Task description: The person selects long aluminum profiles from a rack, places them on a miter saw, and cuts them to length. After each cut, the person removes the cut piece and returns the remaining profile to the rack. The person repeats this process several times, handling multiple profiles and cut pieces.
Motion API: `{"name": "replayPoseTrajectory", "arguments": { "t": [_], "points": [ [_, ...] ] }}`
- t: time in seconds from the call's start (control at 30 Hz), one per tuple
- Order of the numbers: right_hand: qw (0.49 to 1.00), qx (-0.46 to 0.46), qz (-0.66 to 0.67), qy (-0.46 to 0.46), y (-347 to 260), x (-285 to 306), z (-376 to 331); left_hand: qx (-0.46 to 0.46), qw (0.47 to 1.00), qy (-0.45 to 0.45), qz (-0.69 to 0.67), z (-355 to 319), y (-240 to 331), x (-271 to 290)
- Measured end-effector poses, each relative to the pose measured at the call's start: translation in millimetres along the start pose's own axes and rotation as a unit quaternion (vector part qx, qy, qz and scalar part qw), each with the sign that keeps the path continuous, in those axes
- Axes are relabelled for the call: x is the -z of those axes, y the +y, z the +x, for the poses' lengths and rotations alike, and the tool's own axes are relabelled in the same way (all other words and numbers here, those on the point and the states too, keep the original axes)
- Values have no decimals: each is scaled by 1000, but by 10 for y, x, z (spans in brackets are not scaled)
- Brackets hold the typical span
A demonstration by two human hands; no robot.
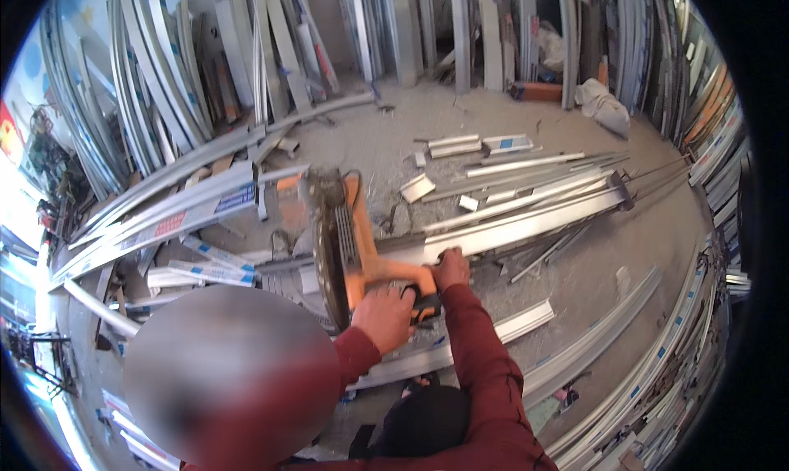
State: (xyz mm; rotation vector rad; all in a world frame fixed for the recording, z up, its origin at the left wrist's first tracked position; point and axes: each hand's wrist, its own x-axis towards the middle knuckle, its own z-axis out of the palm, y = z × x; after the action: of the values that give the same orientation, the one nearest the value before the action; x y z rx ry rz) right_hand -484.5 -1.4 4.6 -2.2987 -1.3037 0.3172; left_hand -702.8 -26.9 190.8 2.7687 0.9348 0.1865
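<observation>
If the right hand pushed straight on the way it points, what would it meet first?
The right hand would likely meet the long pale metal profile, which it seems to touch; depth is unclear.

2 long, creased maroon sleeves [491, 352]; 2 bare hands [385, 319].

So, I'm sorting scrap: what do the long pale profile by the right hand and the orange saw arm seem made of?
Long pale profile: probably aluminium, smooth, perhaps coated; bright sheen, straight ridges suggest it. Orange saw arm: painted metal or plastic; even, opaque colour leaves both open.
</observation>
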Motion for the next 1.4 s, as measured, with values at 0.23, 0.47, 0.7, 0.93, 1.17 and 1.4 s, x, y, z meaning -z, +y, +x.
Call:
{"name": "replayPoseTrajectory", "arguments": {
  "t": [0.23, 0.47, 0.7, 0.93, 1.17, 1.4],
  "points": [
    [999, -4, -38, 15, 110, -24, -15, -104, 968, 204, -103, 409, -323, 1088],
    [999, -7, -34, -23, 52, 33, -91, 204, 878, 391, -187, -566, -1521, 922],
    [996, -3, -50, -75, 42, 133, -363, 208, 959, 143, -130, -995, -2139, -1074],
    [996, -27, 6, 88, 495, -107, -541, 242, 968, 55, -30, -1138, -2159, -1481],
    [892, -314, 316, -71, 719, -398, -594, 322, 924, 184, -92, -2023, -2565, -1285],
    [825, -379, 408, -94, 349, -487, -428, 326, 873, 363, 17, -1855, -3473, -365]
  ]
}}
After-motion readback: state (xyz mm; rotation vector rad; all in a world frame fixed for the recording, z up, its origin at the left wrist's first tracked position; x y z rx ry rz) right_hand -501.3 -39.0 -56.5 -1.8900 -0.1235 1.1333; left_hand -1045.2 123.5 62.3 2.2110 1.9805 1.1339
